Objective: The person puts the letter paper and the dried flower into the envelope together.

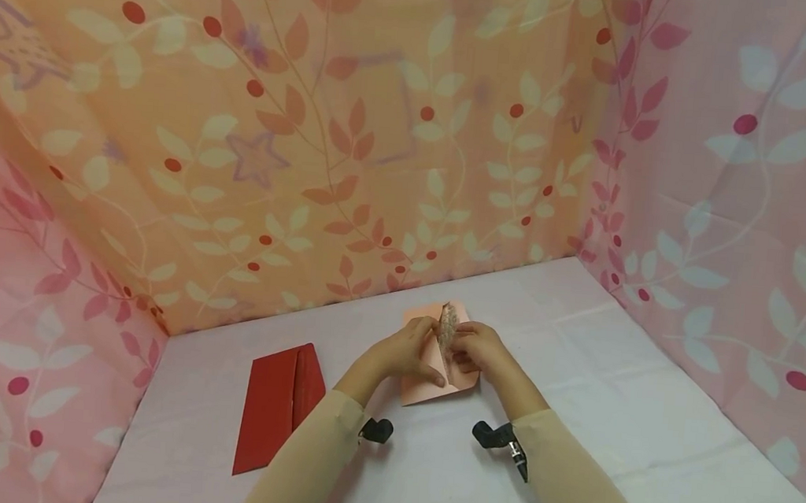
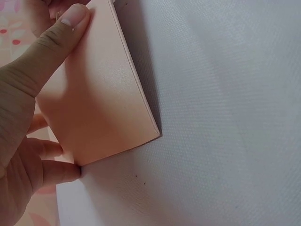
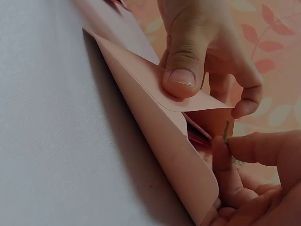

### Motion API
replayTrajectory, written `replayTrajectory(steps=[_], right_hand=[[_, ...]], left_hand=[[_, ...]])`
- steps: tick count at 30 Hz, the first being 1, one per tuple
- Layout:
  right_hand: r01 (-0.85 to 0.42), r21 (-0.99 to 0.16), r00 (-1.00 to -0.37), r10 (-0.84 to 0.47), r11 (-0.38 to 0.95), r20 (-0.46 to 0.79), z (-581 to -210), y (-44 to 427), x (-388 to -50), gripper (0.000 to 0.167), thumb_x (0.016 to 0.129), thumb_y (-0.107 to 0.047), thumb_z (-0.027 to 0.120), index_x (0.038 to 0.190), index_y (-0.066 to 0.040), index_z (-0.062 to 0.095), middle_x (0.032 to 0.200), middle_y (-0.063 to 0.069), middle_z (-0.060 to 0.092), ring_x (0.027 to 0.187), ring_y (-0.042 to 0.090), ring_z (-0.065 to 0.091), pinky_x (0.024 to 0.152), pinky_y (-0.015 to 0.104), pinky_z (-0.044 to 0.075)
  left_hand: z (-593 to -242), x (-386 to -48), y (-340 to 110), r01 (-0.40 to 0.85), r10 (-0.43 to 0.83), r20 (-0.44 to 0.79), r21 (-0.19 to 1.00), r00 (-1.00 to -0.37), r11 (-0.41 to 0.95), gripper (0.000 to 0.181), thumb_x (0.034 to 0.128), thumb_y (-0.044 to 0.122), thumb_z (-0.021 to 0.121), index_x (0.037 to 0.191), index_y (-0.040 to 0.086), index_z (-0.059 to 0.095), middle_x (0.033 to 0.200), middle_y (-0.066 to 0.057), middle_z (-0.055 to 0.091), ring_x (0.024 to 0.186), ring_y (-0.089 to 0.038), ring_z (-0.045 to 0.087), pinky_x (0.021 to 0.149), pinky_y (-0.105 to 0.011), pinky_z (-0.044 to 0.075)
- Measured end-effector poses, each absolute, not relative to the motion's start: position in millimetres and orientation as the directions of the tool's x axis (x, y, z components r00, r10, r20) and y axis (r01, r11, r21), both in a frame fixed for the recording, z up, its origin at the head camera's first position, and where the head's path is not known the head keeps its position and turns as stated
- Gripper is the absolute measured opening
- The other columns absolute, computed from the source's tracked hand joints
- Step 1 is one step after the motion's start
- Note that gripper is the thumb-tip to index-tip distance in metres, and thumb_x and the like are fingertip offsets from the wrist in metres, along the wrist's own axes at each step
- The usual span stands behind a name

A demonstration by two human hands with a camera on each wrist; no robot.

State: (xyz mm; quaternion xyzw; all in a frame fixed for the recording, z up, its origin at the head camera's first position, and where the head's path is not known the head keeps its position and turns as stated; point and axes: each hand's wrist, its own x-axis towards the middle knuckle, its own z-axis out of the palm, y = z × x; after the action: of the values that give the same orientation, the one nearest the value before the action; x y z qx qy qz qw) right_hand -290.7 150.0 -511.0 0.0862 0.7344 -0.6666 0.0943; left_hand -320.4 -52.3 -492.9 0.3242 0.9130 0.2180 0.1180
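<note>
A pale pink paper envelope (image 1: 423,394) lies near the table's far side with its slit parted. My left hand (image 1: 405,350) holds it, thumb on the flap and fingers at the edge, as the left wrist view also shows. At the slit, my right hand (image 1: 478,347) pinches a thin, dry greenish-brown stem (image 3: 227,128) between thumb and finger. Greyish-brown dried material (image 1: 447,328) shows in the slit in the head view; what it is cannot be made out. Something dark red is partly visible inside the envelope in the right wrist view.
A red envelope (image 1: 266,410) lies to the left, beside my left forearm. The table bears a white cloth (image 1: 618,410). Leaf-patterned curtains (image 1: 353,161) stand behind and on both sides. A few tiny dark crumbs (image 2: 137,176) lie on the cloth.
</note>
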Motion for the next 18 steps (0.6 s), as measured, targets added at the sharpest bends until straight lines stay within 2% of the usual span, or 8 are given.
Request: replayTrajectory(steps=[4,8,10,13,16,18], right_hand=[[0.258,-0.965,-0.966,0.024,0.049,-0.257,-515,151,-291,0.055,0.093,-0.006,0.066,0.146,-0.001,0.049,0.118,0.020,0.066,0.085,0.023,0.069,0.073,0.037,0.062],[0.225,-0.971,-0.974,0.023,0.085,-0.224,-520,147,-294,0.055,0.091,-0.005,0.069,0.142,0.001,0.052,0.127,0.024,0.065,0.085,0.023,0.070,0.072,0.037,0.062],[0.201,-0.972,-0.979,0.015,0.120,-0.201,-521,144,-294,0.053,0.088,-0.004,0.070,0.139,0.003,0.054,0.124,0.024,0.067,0.081,0.022,0.071,0.070,0.036,0.062],[0.163,-0.970,-0.986,-0.002,0.180,-0.166,-521,139,-294,0.049,0.087,-0.005,0.071,0.134,0.005,0.059,0.110,0.022,0.072,0.076,0.019,0.070,0.065,0.034,0.060],[0.129,-0.961,-0.990,-0.020,0.244,-0.138,-522,135,-295,0.043,0.089,-0.007,0.072,0.129,0.004,0.064,0.101,0.015,0.074,0.073,0.016,0.068,0.061,0.030,0.058],[0.115,-0.955,-0.991,-0.030,0.275,-0.128,-521,133,-295,0.039,0.089,-0.009,0.073,0.127,0.002,0.067,0.101,0.012,0.075,0.073,0.014,0.066,0.060,0.029,0.056]], left_hand=[[-494,-322,-53,0.548,0.644,-0.070,0.460,-0.762,0.699,0.096,0.0679,0.060,0.090,0.138,0.023,0.036,0.150,-0.007,0.041,0.141,-0.022,0.044,0.115,-0.044,0.042],[-495,-323,-54,0.554,0.648,-0.066,0.457,-0.759,0.696,0.096,0.0684,0.059,0.090,0.138,0.022,0.036,0.150,-0.007,0.041,0.142,-0.020,0.042,0.115,-0.042,0.041],[-495,-322,-55,0.554,0.651,-0.066,0.464,-0.756,0.691,0.095,0.0689,0.057,0.090,0.138,0.021,0.036,0.149,-0.007,0.041,0.141,-0.020,0.042,0.115,-0.042,0.041],[-493,-321,-57,0.551,0.657,-0.071,0.481,-0.750,0.682,0.095,0.0695,0.057,0.090,0.139,0.020,0.036,0.148,-0.006,0.041,0.141,-0.020,0.042,0.115,-0.042,0.041],[-493,-320,-59,0.552,0.661,-0.069,0.490,-0.747,0.675,0.094,0.0697,0.056,0.090,0.138,0.019,0.037,0.145,-0.006,0.042,0.138,-0.020,0.043,0.113,-0.043,0.042],[-493,-319,-60,0.555,0.662,-0.067,0.487,-0.746,0.674,0.094,0.0697,0.057,0.090,0.138,0.019,0.037,0.143,-0.005,0.042,0.135,-0.020,0.044,0.112,-0.042,0.043]])
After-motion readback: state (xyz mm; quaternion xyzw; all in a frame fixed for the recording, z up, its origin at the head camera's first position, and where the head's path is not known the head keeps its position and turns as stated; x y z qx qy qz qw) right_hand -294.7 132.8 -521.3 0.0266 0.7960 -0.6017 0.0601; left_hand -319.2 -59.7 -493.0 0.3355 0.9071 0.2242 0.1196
